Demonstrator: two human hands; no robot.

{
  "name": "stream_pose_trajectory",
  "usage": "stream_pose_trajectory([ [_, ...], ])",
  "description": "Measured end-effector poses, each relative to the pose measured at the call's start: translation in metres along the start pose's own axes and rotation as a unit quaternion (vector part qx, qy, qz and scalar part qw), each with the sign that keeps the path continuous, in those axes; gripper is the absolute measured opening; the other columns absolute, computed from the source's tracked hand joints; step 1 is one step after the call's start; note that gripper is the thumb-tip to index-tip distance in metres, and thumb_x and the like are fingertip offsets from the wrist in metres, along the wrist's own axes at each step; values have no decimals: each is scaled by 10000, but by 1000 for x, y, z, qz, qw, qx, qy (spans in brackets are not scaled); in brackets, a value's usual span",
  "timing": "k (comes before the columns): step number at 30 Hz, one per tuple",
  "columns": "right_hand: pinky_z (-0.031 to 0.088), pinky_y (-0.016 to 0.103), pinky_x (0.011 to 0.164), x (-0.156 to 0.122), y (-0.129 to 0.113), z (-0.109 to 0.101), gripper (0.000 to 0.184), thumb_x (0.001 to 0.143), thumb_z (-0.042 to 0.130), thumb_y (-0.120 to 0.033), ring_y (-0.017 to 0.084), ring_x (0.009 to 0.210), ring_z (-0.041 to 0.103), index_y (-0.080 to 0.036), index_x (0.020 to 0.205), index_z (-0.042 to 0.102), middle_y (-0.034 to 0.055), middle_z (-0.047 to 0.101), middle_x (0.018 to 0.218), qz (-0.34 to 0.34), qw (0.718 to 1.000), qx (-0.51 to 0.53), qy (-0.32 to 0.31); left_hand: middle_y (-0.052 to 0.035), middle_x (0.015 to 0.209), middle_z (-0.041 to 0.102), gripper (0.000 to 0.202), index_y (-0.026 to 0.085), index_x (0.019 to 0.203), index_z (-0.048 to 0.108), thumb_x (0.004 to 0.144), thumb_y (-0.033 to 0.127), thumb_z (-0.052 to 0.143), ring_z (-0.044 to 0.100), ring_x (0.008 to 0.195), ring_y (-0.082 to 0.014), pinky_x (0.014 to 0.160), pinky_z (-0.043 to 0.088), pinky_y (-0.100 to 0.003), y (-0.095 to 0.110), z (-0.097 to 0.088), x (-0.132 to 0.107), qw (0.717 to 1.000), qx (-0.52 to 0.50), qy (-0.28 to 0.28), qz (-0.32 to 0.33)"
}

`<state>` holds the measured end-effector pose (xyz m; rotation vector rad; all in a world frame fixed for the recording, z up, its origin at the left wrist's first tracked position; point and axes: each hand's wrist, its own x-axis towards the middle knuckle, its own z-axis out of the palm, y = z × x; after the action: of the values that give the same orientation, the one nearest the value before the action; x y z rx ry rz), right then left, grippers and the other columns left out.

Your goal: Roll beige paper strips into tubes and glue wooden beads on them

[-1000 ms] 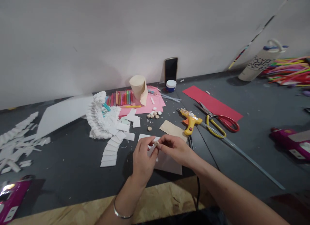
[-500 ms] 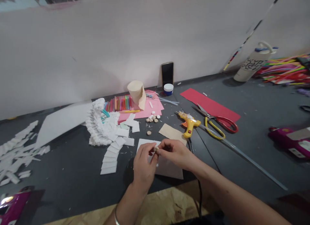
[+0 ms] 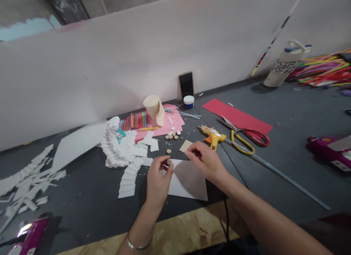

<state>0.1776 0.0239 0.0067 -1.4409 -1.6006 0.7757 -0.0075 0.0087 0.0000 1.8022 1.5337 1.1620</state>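
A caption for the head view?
Left hand pinches a small round piece by white sheet; right hand beside yellow glue gun.

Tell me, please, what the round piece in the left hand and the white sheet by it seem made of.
The round piece, pinched in the left hand, looks like cork or wood: matt tan, but too small to be sure. The white sheet looks like paper or thin card: matt, flat, with straight sharp edges.
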Motion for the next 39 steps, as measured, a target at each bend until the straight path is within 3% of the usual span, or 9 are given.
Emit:
stream_pose_trajectory([
  [3,366,256,595,2,4,-4,178,883,514,-359,146,627,531,-209,805,571,11,622,708,8,1000,-19,12,-40,889,672,198,181,1000,599,805,214,617,632,790,-143,708,502,-267,3,-5,14,1000,8,-1,-24],
  [9,271,256,539,1,1,-2,357,934,444,-441,148,564,504,-210,676,532,7,586,605,-14,990,-140,-29,-28,844,664,120,181,906,606,800,233,628,622,783,-160,694,487,-280,-6,3,54,995,88,-30,23],
  [15,315,255,619,3,-2,6,149,898,527,-207,182,783,628,-214,857,669,38,733,843,-24,976,-178,-121,-95,1008,673,277,145,1071,615,794,149,612,637,908,-206,820,503,-345,-27,23,90,985,149,-67,55],
  [19,283,274,596,1,-5,6,215,904,569,-370,201,715,615,-210,819,684,58,731,768,-43,962,-244,-119,-121,1077,679,282,140,1096,621,819,134,566,637,987,-224,879,496,-367,-25,15,93,980,171,-47,94],
  [23,278,282,602,-2,-6,7,389,937,497,-462,185,645,593,-184,720,662,76,702,698,-119,948,-261,-138,-72,938,720,189,176,976,672,869,219,522,656,901,-211,841,496,-348,-16,-4,88,979,177,12,96],
  [26,310,284,629,-7,-3,14,372,942,503,-427,189,684,609,-171,725,664,84,703,721,-167,940,-248,-166,-36,818,726,167,189,907,689,854,260,548,662,792,-193,779,498,-318,-11,-12,88,986,157,16,54],
  [30,363,276,689,-11,4,25,158,910,557,-277,187,779,634,-184,897,684,67,728,852,-191,946,-197,-171,-21,760,726,150,187,881,689,821,284,591,680,764,-188,754,511,-305,-10,-12,94,997,74,2,6],
  [33,383,274,711,-8,7,23,181,918,538,-270,189,825,649,-201,1016,674,57,740,920,-163,961,-170,-146,-31,805,735,193,182,954,690,837,282,573,689,786,-184,781,517,-310,-8,-9,100,998,51,-12,22],
  [39,383,257,632,0,1,9,184,902,559,-313,178,749,652,-223,1024,664,39,741,883,-36,986,-138,-87,-47,934,739,202,188,972,697,850,188,536,663,828,-184,791,492,-308,6,1,115,984,141,-46,96],
])
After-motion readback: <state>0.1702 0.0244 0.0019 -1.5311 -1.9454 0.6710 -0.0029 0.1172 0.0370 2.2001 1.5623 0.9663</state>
